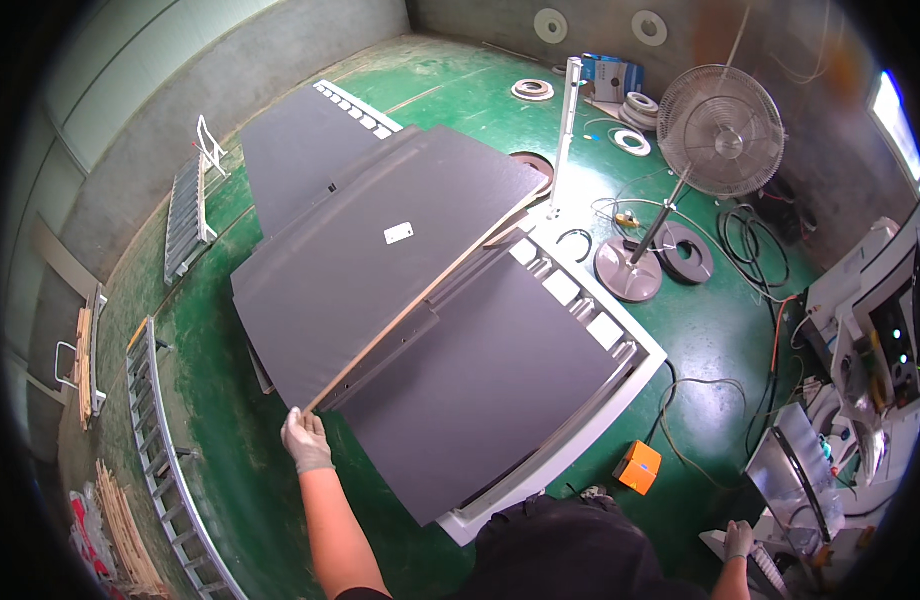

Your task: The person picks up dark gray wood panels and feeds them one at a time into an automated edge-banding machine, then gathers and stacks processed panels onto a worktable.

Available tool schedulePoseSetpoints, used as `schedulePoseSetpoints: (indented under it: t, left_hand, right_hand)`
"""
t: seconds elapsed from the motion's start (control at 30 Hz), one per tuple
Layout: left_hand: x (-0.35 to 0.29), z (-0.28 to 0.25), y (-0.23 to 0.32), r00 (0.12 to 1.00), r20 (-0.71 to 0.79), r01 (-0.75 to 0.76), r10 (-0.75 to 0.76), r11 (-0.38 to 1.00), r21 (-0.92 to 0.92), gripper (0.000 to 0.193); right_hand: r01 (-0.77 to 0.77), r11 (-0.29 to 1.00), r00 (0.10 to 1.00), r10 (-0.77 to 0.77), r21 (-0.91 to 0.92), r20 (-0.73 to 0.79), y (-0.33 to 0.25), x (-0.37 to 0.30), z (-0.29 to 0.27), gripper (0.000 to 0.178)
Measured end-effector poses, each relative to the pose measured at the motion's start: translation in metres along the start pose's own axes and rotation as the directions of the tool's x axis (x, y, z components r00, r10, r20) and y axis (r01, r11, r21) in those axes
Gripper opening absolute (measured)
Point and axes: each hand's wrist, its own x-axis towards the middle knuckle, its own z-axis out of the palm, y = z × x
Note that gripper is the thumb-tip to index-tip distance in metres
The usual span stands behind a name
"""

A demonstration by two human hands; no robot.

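Note:
A large dark grey board (350, 250) with a light brown edge lies slantwise across a machine table. My left hand (305, 440), in a pale glove, is closed on the board's near left corner. A small white label (398, 233) lies on the board's top face. Under and in front of the board is the dark table top (480, 385), framed by a pale rim (620, 385). My right hand (740, 540), also gloved, is out at the lower right by the machine's console, its fingers curled; whatever they hold is hidden.
On the right stand a fan (722, 135) and an orange foot pedal (638, 467), with cables and rolls of edge banding (683, 252) on the green floor. A pale upright post (565, 130) rises beyond the board. Roller conveyors (165, 440) stand on the left.

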Motion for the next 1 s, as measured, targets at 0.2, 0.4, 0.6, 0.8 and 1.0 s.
schedulePoseSetpoints:
  t: [0.2, 0.4, 0.6, 0.8, 1.0]
  left_hand:
    - [-0.02, -0.045, -0.018, 0.752, 0.465, 0.49, -0.467, 0.868, 0.079, 0.017]
    - [-0.052, -0.009, -0.034, 0.822, 0.397, 0.464, -0.407, 0.884, -0.054, 0.025]
    - [-0.14, -0.037, -0.043, 0.918, 0.272, 0.276, -0.289, 0.957, 0.084, 0.025]
    - [-0.17, -0.167, -0.008, 0.923, 0.306, 0.16, -0.232, 0.957, 0.24, 0.037]
    - [-0.158, -0.233, 0.04, 0.982, 0.063, 0.138, -0.181, 0.895, 0.424, 0.037]
  right_hand:
    - [0.256, 0.897, 0.947, -0.307, 0.36, 0.091, -0.091, 0.013, 0.01, 0.023]
    - [0.508, 0.773, 0.731, -0.621, 0.381, 0.285, -0.258, 0.029, -0.015, 0.037]
    - [0.51, 0.616, 0.602, -0.754, 0.6, 0.263, -0.409, 0.042, -0.032, 0.043]
    - [0.604, 0.442, 0.46, -0.873, 0.664, 0.163, -0.563, 0.043, -0.092, 0.041]
    - [0.916, 0.281, 0.343, -0.919, 0.287, -0.195, -0.681, 0.063, -0.111, 0.041]
